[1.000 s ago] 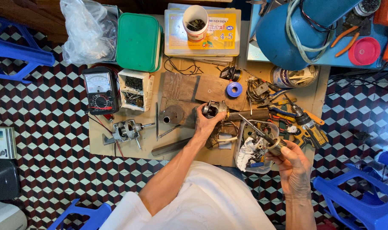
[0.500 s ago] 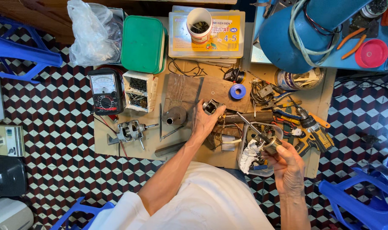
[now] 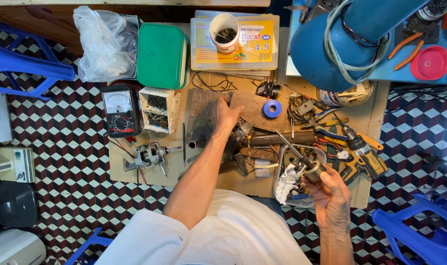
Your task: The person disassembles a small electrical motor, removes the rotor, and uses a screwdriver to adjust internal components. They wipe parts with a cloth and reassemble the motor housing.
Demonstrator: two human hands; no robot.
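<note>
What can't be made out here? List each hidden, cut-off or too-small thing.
Head view only:
- Left hand: palm side hidden on the wooden board.
- Right hand: fingers cover much of the metal shaft part.
- White cup: contents too small.
- Blue tank: cut off by top edge.

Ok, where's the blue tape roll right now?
In the head view, the blue tape roll lies on the wooden board, just right of the left hand and below the yellow box.
</note>
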